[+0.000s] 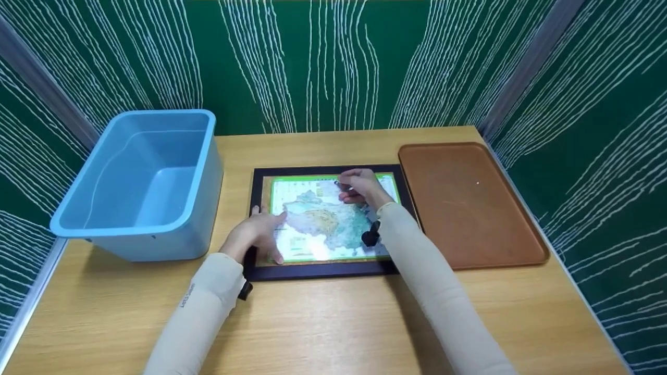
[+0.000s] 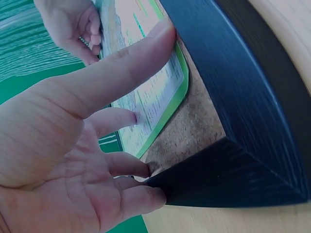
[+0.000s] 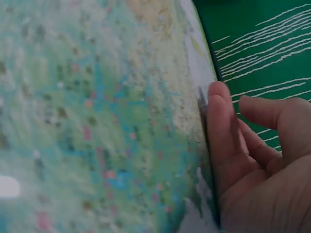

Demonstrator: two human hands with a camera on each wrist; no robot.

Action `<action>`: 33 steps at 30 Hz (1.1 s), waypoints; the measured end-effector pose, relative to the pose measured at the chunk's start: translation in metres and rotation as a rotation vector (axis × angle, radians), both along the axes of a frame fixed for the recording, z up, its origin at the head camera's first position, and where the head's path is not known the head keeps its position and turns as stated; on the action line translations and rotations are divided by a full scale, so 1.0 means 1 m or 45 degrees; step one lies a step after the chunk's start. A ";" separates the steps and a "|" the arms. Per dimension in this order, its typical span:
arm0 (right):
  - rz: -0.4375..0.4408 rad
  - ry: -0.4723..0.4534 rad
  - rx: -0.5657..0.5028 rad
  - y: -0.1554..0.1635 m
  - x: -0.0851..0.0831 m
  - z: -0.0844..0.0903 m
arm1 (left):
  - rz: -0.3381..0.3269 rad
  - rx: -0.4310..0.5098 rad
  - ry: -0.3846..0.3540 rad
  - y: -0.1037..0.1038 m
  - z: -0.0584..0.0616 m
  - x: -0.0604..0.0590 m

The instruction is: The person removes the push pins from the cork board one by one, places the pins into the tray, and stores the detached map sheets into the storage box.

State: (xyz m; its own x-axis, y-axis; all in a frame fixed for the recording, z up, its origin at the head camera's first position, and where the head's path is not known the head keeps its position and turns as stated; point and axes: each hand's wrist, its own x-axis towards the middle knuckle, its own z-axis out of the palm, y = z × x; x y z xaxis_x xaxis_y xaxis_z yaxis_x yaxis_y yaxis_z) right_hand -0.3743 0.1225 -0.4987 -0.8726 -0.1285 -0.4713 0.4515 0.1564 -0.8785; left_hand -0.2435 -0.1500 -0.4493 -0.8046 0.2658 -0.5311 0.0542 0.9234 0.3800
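Note:
A map sheet with a green border (image 1: 338, 259) lies on a cork board (image 2: 194, 114) inside a dark frame (image 1: 323, 270). My left hand (image 1: 258, 232) spreads over the frame's left side, its thumb and a finger reaching over the map sheet. Another fingertip is right at the inner edge of the frame in the left wrist view. My right hand (image 1: 362, 186) is over the upper right of the map, pinching a small grey pointed thing (image 3: 202, 98) at its fingertips. What kind of thing this is, I cannot tell.
A deep blue plastic bin (image 1: 206, 208) stands on the wooden table (image 1: 323, 328) to the left. To the right, a brown tray (image 1: 474, 219) lies against the frame's right side. Green panels with white line patterns (image 1: 333, 67) rise behind and beside the table.

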 end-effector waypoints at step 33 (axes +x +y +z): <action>0.015 0.286 0.147 -0.013 0.011 -0.010 | -0.018 0.021 0.013 0.002 -0.003 -0.001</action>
